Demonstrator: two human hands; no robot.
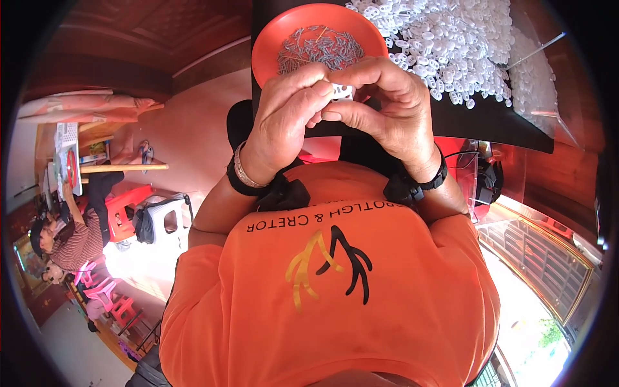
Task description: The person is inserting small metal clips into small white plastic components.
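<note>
L hand [284,119]: pinching small white plastic part [342,91]
R hand [387,106]: pinching same part, fingertips meeting L
part loc: just in front of orange bowl [267,45] w/ grey pins [319,46]
white parts pile [451,45]: right of bowl

Orange short-sleeved shirt [335,290] with black lettering and a yellow-and-black antler motif, black wrist straps, silver bracelet [244,169]

Both hands up over the near edge of the black tabletop [490,122]. Left hand [284,122] and right hand [387,106] pinch one small white plastic piece [342,91] between fingertips. Orange bowl [277,45] of small grey metal pins [319,46] just behind them; heap of white plastic pieces [451,45] toward the right edge.
</note>
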